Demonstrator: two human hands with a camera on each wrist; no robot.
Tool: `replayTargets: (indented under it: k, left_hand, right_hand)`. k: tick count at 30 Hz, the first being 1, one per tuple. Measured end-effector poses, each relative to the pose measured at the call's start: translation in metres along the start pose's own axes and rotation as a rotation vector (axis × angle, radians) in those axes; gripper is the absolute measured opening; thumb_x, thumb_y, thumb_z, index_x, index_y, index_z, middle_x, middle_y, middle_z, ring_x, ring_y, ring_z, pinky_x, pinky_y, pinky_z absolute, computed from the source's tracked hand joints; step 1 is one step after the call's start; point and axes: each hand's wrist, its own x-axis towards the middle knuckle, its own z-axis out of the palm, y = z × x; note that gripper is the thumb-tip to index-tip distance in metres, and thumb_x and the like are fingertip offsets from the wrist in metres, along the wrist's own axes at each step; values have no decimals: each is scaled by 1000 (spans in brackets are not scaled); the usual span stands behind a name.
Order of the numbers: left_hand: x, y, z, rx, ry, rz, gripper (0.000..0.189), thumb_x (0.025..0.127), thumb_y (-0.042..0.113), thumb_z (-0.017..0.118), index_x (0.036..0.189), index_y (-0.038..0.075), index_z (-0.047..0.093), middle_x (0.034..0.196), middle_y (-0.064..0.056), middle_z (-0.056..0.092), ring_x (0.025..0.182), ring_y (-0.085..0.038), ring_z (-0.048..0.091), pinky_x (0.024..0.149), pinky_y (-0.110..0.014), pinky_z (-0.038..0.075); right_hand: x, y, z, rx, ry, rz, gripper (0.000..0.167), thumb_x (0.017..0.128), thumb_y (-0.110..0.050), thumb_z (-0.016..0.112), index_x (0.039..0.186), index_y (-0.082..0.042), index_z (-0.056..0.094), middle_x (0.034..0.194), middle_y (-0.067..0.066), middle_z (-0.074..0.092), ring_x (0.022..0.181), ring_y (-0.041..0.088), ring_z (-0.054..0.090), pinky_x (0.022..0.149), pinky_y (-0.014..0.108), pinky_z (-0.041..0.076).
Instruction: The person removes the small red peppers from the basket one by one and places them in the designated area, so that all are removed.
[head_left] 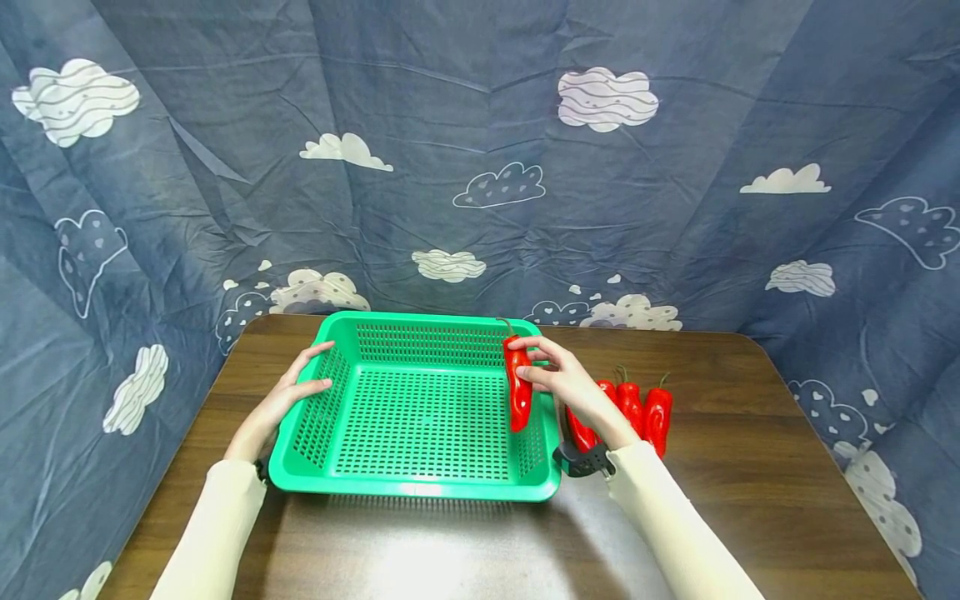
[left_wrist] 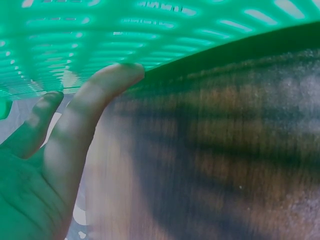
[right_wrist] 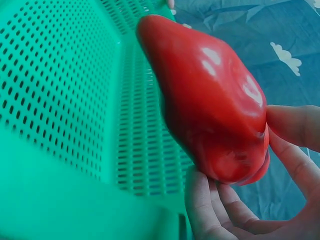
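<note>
My left hand (head_left: 273, 408) grips the left side of a green plastic basket (head_left: 420, 489). In the head view, finger and thumb reach over its rim; in the left wrist view, fingers (left_wrist: 75, 135) lie against the outside of the slotted wall. The right hand (head_left: 558, 375) pinches a glossy red pepper (head_left: 519, 387) between thumb and fingers, above the basket's right end. Its thin stem points up and away, while the tapered tip hangs over the inside. In the right wrist view the pepper (right_wrist: 205, 100) hides part of the basket wall.
Several more red peppers (head_left: 657, 417) lie on the wooden table (head_left: 735, 433) right of the basket, partly hidden by the right forearm. Behind the table hangs a blue cloth (head_left: 420, 208) with a cloud print.
</note>
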Motion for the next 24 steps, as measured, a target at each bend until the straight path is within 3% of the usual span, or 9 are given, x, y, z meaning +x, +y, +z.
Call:
replayTargets:
  k: [9, 13, 24]
  left_hand:
    - [0, 0, 0, -9, 1, 1, 64, 98, 21, 52, 153, 23, 20, 158, -5, -2, 141, -37, -4, 100, -70, 8]
    - [0, 1, 1, -19, -1, -5, 64, 98, 21, 52, 153, 24, 20, 158, -4, -1, 140, -37, -2, 100, -69, 9]
    - [0, 0, 0, -12, -3, -14, 65, 98, 20, 53, 153, 24, 19, 158, -4, -3, 141, -37, -4, 100, -70, 8]
  right_hand:
    - [-6, 5, -17, -3, 8, -16, 37, 93, -8, 60, 130, -6, 53, 122, 23, 48, 112, 34, 46, 88, 46, 47]
    - [-11, 8, -26, -4, 26, -23, 38, 93, -8, 60, 131, -4, 52, 122, 23, 50, 107, 31, 51, 86, 44, 48]
    - [-27, 16, -50, -56, 81, 6, 40, 94, -9, 58, 133, -4, 50, 125, 24, 48, 110, 32, 47, 83, 37, 48]
